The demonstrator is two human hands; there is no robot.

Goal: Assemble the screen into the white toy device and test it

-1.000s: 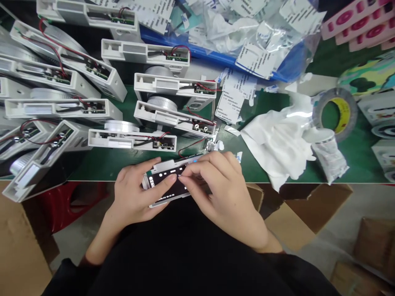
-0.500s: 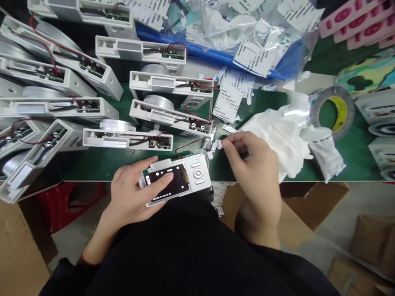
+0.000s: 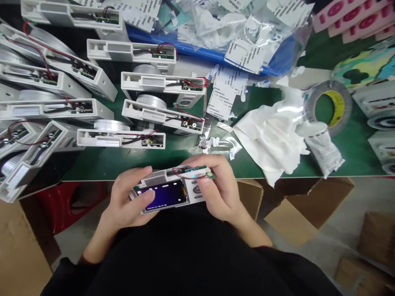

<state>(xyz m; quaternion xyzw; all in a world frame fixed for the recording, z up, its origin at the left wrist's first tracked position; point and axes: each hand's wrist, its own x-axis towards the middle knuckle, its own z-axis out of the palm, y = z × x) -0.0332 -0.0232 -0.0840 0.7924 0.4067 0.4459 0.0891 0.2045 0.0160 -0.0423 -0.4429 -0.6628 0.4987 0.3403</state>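
Observation:
My left hand [image 3: 128, 199] grips a white handheld camera [image 3: 160, 177] from the left, with its thumb across the lit purple-blue screen [image 3: 162, 195]. My right hand [image 3: 216, 185] pinches a small green circuit board [image 3: 200, 172] at the camera's top edge. A thin red wire [image 3: 182, 169] runs from that board along the camera. The right hand hides most of the camera's buttons.
Several open white camera housings [image 3: 120, 139] with wires lie on the green mat [image 3: 185, 160]. Beyond them are a bag of labels [image 3: 247, 53], white wipes [image 3: 268, 139] and a tape roll [image 3: 327, 107]. Cardboard boxes [image 3: 299, 209] stand below the table edge.
My right hand has moved left from the foil scraps to the camera's top edge, now holding the green board. The screen has changed from dark to purple-blue.

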